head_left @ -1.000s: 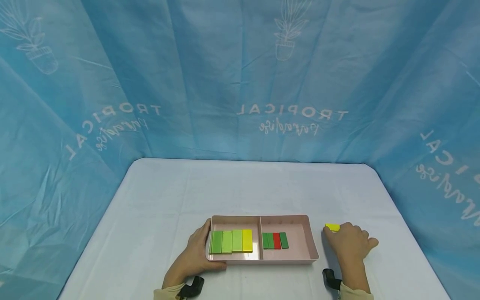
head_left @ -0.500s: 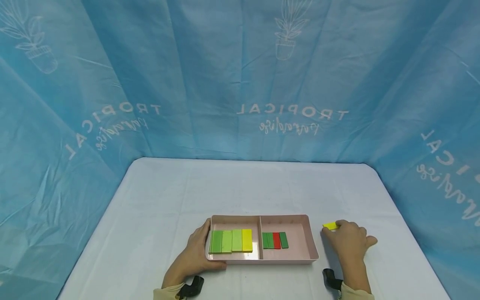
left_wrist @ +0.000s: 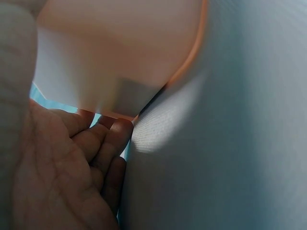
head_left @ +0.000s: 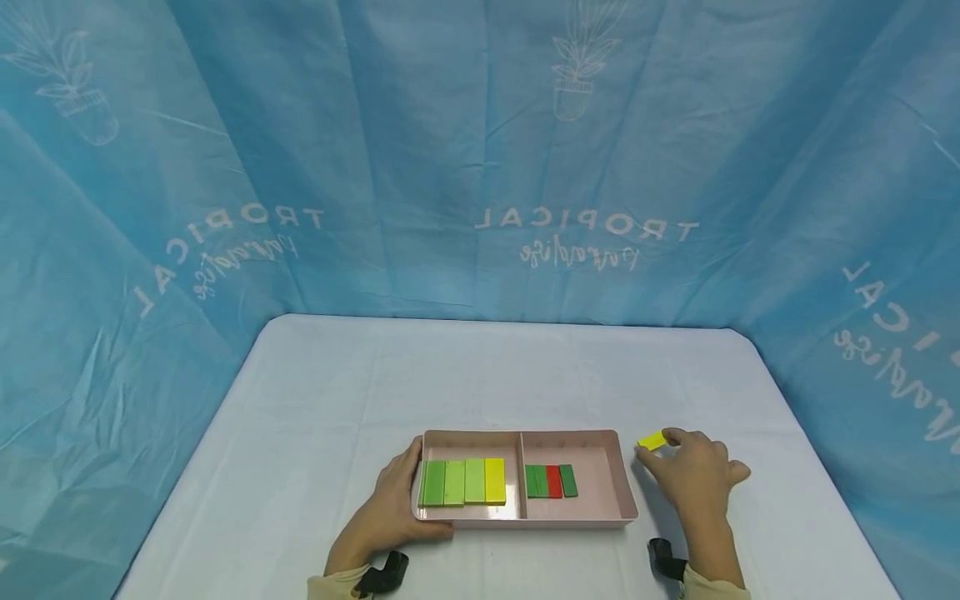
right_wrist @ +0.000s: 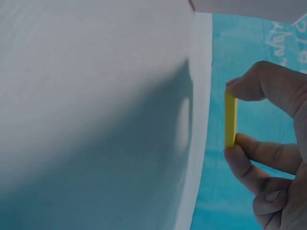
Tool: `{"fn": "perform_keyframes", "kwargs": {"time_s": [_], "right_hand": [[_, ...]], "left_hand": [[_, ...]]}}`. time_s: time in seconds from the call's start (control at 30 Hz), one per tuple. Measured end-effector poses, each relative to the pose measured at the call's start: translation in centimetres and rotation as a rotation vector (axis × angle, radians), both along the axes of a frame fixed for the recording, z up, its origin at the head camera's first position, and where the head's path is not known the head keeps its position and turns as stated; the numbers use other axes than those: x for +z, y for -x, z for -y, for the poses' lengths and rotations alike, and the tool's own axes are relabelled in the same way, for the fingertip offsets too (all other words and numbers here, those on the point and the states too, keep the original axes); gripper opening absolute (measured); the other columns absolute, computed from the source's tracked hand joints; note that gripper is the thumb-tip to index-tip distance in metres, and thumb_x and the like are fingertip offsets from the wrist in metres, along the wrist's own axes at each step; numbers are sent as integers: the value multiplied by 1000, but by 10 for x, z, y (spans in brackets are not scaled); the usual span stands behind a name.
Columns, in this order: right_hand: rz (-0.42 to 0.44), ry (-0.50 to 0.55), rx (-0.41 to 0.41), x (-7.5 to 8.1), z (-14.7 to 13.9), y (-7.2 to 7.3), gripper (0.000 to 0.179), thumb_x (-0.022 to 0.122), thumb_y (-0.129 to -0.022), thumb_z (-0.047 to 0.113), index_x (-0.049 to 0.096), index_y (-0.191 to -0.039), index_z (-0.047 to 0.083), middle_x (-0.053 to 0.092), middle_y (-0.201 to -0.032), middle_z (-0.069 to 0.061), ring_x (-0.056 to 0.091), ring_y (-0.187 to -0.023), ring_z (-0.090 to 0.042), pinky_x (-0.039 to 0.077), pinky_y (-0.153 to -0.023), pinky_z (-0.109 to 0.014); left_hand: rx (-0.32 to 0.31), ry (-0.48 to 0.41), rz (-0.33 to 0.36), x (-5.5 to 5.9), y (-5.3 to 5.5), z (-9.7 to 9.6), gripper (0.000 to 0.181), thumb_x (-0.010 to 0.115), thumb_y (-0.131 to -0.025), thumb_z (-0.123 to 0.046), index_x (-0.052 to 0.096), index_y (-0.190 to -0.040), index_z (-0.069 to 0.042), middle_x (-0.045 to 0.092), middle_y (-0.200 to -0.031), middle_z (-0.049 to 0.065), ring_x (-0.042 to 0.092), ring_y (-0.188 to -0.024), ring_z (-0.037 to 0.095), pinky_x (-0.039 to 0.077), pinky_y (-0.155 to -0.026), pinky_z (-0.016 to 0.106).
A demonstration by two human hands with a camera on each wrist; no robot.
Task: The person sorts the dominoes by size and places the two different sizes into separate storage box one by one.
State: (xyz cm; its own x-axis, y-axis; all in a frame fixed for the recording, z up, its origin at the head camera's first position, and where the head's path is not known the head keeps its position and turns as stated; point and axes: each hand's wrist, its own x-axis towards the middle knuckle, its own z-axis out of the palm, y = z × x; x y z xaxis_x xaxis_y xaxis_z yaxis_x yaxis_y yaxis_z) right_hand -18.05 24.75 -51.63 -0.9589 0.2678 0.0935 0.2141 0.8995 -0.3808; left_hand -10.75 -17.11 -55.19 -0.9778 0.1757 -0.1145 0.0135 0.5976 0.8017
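Observation:
A pink two-compartment tray [head_left: 603, 483] lies on the table. My left hand [head_left: 386, 504] grips its left end, thumb along the front side; the left wrist view has the fingers [left_wrist: 117, 136] against the tray's edge. To the right of the tray, my right hand [head_left: 697, 477] pinches a yellow block [head_left: 651, 441] between thumb and fingers. The right wrist view has this thin yellow block [right_wrist: 230, 120] held by its two ends, above the table. In the left compartment, several green blocks [head_left: 453, 483] and one yellow block stand in a row.
Smaller green blocks and a red block [head_left: 553, 481] form a row in the right compartment, beside the divider [head_left: 522, 492]. A white cloth covers the table [head_left: 480, 375]. Blue printed curtains [head_left: 420, 167] hang behind it and at both sides.
My right hand has moved slightly left and away from me with the yellow block, which has turned and shows more. The left hand and the tray have stayed in place.

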Motion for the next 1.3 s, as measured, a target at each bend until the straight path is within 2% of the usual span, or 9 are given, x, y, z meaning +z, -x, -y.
{"fn": "perform_keyframes", "kwargs": {"time_s": [0.2,0.43,0.67,0.77,0.97,1.3], "right_hand": [[-53,4,23,5,4,-1,56,83,-76,35,70,-116,-2,64,-116,-30,49,-100,-48,23,-80,-65],[-186,9,66,17,14,-3,51,85,-74,31,73,-112,0,66,-115,-28,50,-98,-44,22,-80,-65],[-367,4,233,20,17,-3,49,94,-66,27,75,-105,4,71,-105,-22,51,-93,-40,21,-79,-64],[-407,12,278,20,17,-3,49,96,-63,24,76,-104,4,71,-102,-19,51,-90,-37,21,-78,-63],[-403,49,374,18,21,-3,48,96,-62,24,76,-104,7,72,-101,-14,49,-92,-30,19,-77,-57],[-313,-5,645,17,33,-3,41,95,-61,27,78,-97,19,70,-94,7,46,-84,-14,19,-72,-43]], "left_hand": [[-8,-11,-5,0,1,0,148,95,-54,-57,8,-162,-7,30,-163,10,26,-149,33,15,-121,60],[-19,-6,-24,-2,2,0,147,95,-53,-57,9,-163,-12,32,-163,7,28,-148,30,15,-121,59],[-15,-11,-20,-1,2,0,146,95,-53,-56,9,-163,-11,32,-162,8,28,-148,31,15,-121,59],[-10,-6,-9,-1,2,0,147,95,-54,-56,8,-163,-9,30,-163,9,27,-149,32,15,-121,59],[-3,3,-22,-1,0,1,147,95,-56,-54,8,-161,-2,29,-163,15,26,-149,36,17,-120,61],[-22,0,1,2,1,0,147,95,-56,-56,5,-163,-7,27,-165,9,25,-150,31,14,-122,58]]}}
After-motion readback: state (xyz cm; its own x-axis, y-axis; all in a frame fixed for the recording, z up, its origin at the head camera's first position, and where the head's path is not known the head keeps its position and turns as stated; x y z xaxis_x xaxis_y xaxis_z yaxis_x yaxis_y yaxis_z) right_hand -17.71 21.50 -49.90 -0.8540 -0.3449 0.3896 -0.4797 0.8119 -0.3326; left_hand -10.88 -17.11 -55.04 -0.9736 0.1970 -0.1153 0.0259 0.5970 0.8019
